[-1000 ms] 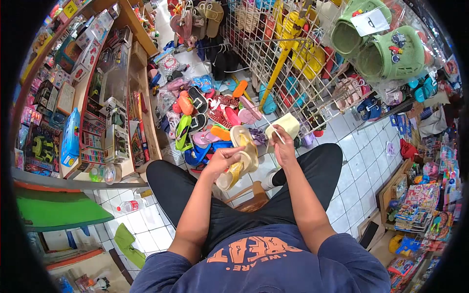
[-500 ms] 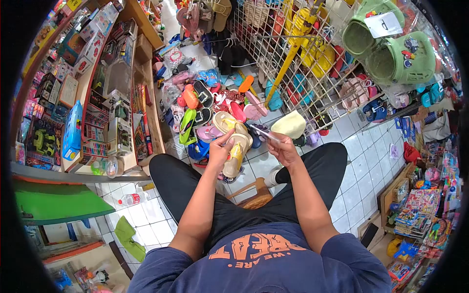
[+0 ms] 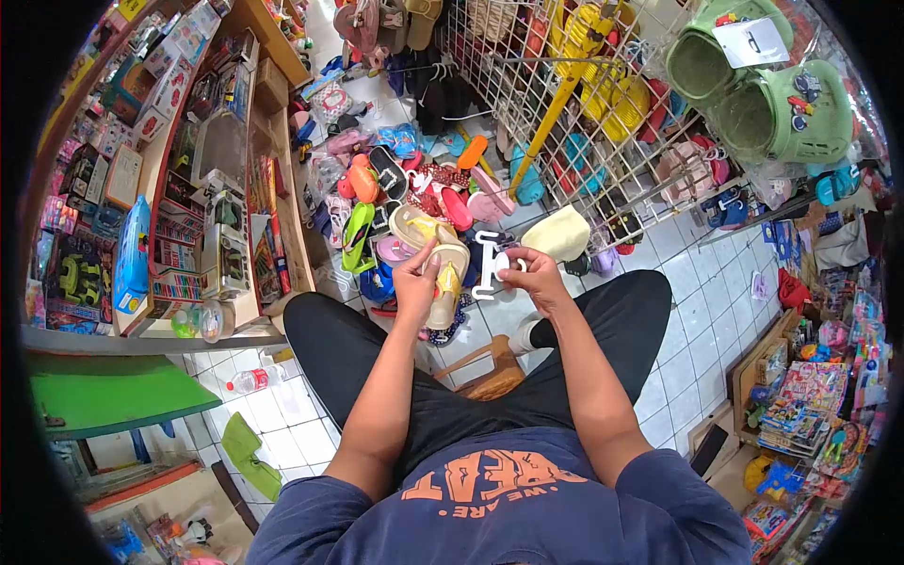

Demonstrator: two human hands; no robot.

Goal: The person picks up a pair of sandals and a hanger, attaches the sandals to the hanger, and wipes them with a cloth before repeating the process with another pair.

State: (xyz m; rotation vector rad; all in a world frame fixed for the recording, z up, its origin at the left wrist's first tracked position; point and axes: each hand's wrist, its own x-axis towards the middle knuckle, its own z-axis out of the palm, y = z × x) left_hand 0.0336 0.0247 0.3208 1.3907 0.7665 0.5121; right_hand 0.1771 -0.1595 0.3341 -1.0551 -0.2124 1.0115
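Observation:
I sit on a wooden stool with a pile of sandals on the floor in front of my knees. My left hand grips a pair of beige and yellow sandals, held upright with the soles facing right. My right hand pinches a white plastic shoe hanger, held flat-on beside the sandals. The hanger and the sandals are close, almost touching. A pale yellow shoe lies on the tiles just beyond my right hand.
A heap of colourful flip-flops covers the floor ahead. A wire grid rack with hanging footwear and green clogs stands at right. Wooden toy shelves line the left. A water bottle lies by my left leg.
My left hand has lifted the sandals more upright and nearer. My right hand has turned the white hanger so its full shape faces me, next to the sandals.

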